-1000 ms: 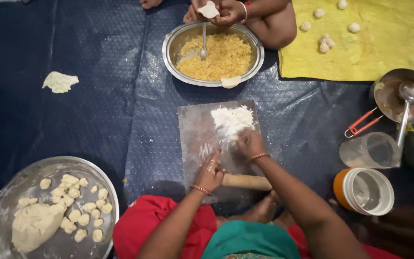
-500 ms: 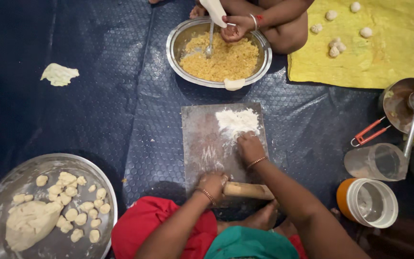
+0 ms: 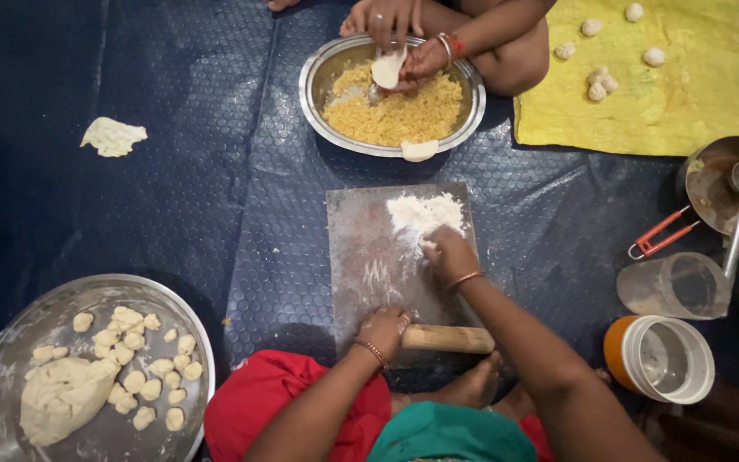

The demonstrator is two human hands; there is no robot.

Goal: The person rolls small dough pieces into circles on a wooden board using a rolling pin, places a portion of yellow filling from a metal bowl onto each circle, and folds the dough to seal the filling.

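Flour point(image 3: 425, 212) under my right hand point(image 3: 448, 254), fingers curled into it; my left hand point(image 3: 382, 329) grips the rolling pin point(image 3: 446, 339) on the board point(image 3: 369, 257).

Hands point(image 3: 448, 253) on floured board point(image 3: 361, 257)

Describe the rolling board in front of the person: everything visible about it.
The rolling board is a flat, rectangular grey slab, stone or worn wood by its look, lying on the dark blue mat. A heap of white flour sits at its far right corner, with thin smears across the middle. The right hand rests on it beside the flour. At its near edge the left hand grips a wooden rolling pin lying crosswise.
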